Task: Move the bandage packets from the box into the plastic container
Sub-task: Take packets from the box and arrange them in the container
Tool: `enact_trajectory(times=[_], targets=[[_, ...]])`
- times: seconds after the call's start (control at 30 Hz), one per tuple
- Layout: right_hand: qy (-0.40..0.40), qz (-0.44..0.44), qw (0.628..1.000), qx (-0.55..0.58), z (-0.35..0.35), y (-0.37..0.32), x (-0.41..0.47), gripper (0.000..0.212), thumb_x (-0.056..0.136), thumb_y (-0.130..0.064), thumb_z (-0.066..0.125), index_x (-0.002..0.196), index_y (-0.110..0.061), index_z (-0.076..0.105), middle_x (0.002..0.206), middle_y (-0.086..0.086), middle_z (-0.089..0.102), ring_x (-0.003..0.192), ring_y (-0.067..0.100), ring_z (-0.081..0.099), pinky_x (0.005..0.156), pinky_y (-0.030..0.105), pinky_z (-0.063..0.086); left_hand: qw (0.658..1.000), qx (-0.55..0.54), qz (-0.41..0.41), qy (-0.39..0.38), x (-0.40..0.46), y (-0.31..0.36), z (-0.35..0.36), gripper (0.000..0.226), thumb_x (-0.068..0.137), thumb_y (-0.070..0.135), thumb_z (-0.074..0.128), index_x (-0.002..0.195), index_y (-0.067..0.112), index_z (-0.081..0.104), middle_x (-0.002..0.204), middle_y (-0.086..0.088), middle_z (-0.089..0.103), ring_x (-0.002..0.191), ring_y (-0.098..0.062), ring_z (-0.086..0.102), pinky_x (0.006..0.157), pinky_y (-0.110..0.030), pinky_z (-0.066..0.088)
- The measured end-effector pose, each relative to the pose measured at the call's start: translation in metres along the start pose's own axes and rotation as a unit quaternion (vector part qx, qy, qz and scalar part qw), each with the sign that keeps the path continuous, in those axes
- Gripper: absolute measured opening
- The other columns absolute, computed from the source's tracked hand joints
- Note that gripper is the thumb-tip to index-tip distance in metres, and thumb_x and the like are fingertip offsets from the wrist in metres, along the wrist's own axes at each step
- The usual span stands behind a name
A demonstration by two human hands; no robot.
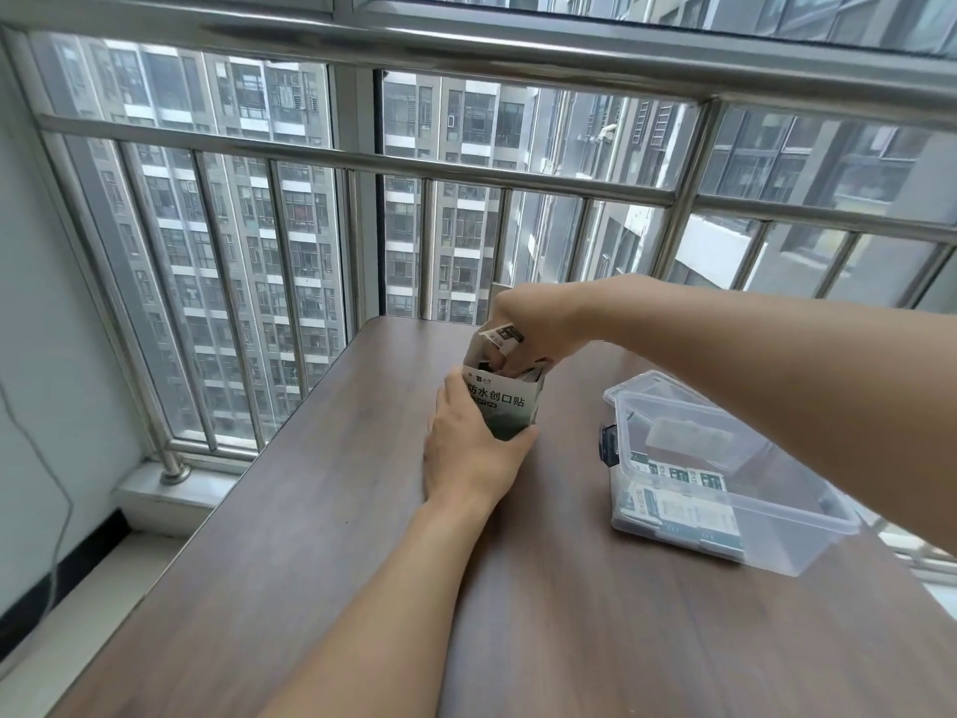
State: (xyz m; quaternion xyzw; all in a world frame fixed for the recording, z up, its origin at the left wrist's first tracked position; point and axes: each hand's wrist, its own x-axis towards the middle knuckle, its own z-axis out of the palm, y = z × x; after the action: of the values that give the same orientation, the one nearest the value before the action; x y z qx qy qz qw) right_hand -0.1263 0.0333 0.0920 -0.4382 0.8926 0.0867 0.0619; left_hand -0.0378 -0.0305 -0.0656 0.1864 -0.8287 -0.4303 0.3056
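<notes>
A white and dark green bandage box (505, 406) stands upright on the brown table (321, 536), its top flap open. My left hand (468, 448) wraps around the box's lower left side. My right hand (538, 323) reaches down into the open top, fingers pinched among the bandage packets (533, 372) there; whether it grips one is hidden. To the right sits a clear plastic container (725, 489) with several packets (678, 497) lying in it.
The container's clear lid (652, 386) lies behind it, partly under it. A steel railing (424, 168) and window run along the table's far edge. A white wall with a hanging cable (54, 489) is on the left.
</notes>
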Motion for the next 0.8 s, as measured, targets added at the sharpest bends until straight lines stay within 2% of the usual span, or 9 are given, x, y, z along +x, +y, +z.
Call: enact_trajectory(times=[0.07,0.17,0.37,0.43,0.5,0.57,0.67,0.77,0.8], targets=[[0.018,0.01,0.999,0.034,0.003,0.002,0.002,0.023,0.087,-0.028,0.076,0.097,-0.009,0.068,0.094,0.007,0.071,0.086,0.025,0.07,0.069,0.034,0.061,1.0,0.0,-0.001,-0.001,0.0,0.0,0.0,0.086,0.064,0.045,0.087,0.131,0.024,0.038,0.126,0.001,0.056,0.114,-0.024,0.057,0.093,-0.042,0.051],[0.031,0.022,0.998,0.05,0.005,0.004,0.005,0.021,0.088,-0.029,0.075,0.082,-0.016,0.06,0.082,-0.001,0.062,0.079,0.022,0.065,0.058,0.026,0.054,1.0,0.002,-0.001,-0.001,0.0,0.001,0.0,0.086,0.064,0.045,0.087,0.131,0.024,0.038,0.126,0.001,0.058,0.114,-0.025,0.058,0.093,-0.043,0.051],[0.038,0.037,0.998,0.028,0.006,0.009,0.01,0.025,0.094,-0.028,0.068,0.076,-0.017,0.054,0.078,-0.002,0.058,0.077,0.022,0.061,0.053,0.024,0.045,1.0,0.002,0.001,0.002,-0.001,0.0,0.001,0.084,0.062,0.047,0.086,0.128,0.026,0.039,0.124,0.003,0.058,0.112,-0.025,0.059,0.093,-0.044,0.051],[0.037,0.034,0.998,0.04,0.005,0.009,0.009,0.018,0.092,-0.026,0.071,0.088,-0.013,0.061,0.084,-0.001,0.062,0.08,0.022,0.064,0.057,0.024,0.049,1.0,0.004,0.002,0.001,-0.001,0.0,0.001,0.082,0.062,0.047,0.086,0.126,0.026,0.039,0.123,0.003,0.058,0.111,-0.024,0.059,0.092,-0.045,0.051],[0.02,0.028,0.996,0.085,0.002,0.01,0.007,0.021,0.089,-0.023,0.075,0.104,-0.009,0.07,0.095,0.003,0.071,0.085,0.021,0.069,0.062,0.024,0.056,1.0,0.002,0.001,0.001,0.0,0.0,0.001,0.082,0.061,0.048,0.086,0.126,0.027,0.039,0.123,0.004,0.058,0.111,-0.024,0.059,0.091,-0.045,0.052],[0.007,0.017,0.994,0.11,-0.002,0.011,0.005,0.021,0.088,-0.022,0.077,0.106,-0.013,0.075,0.099,0.004,0.074,0.086,0.019,0.072,0.063,0.023,0.059,1.0,0.003,-0.001,0.0,0.0,0.001,0.001,0.082,0.061,0.048,0.085,0.126,0.027,0.039,0.123,0.004,0.058,0.111,-0.025,0.059,0.091,-0.045,0.052],[0.005,0.023,0.997,0.075,-0.001,0.012,0.005,0.012,0.089,-0.024,0.076,0.095,-0.016,0.07,0.089,0.0,0.07,0.078,0.017,0.068,0.058,0.024,0.056,1.0,0.005,0.002,-0.003,-0.001,0.0,0.001,0.082,0.062,0.049,0.084,0.127,0.027,0.039,0.123,0.004,0.058,0.112,-0.025,0.058,0.092,-0.044,0.052],[0.045,0.038,0.998,0.004,0.008,0.011,0.009,0.03,0.091,-0.031,0.073,0.074,-0.02,0.051,0.074,-0.005,0.057,0.065,0.016,0.056,0.051,0.026,0.041,1.0,0.005,0.003,-0.005,-0.001,0.001,0.001,0.083,0.063,0.049,0.084,0.129,0.026,0.039,0.124,0.005,0.056,0.114,-0.023,0.057,0.094,-0.044,0.051],[0.051,0.038,0.998,0.007,0.009,0.011,0.01,0.029,0.091,-0.031,0.073,0.074,-0.019,0.052,0.074,-0.004,0.057,0.065,0.017,0.057,0.051,0.026,0.041,1.0,0.004,0.003,-0.004,-0.001,0.001,0.001,0.083,0.063,0.049,0.084,0.128,0.027,0.039,0.124,0.006,0.056,0.114,-0.023,0.057,0.094,-0.045,0.051]])
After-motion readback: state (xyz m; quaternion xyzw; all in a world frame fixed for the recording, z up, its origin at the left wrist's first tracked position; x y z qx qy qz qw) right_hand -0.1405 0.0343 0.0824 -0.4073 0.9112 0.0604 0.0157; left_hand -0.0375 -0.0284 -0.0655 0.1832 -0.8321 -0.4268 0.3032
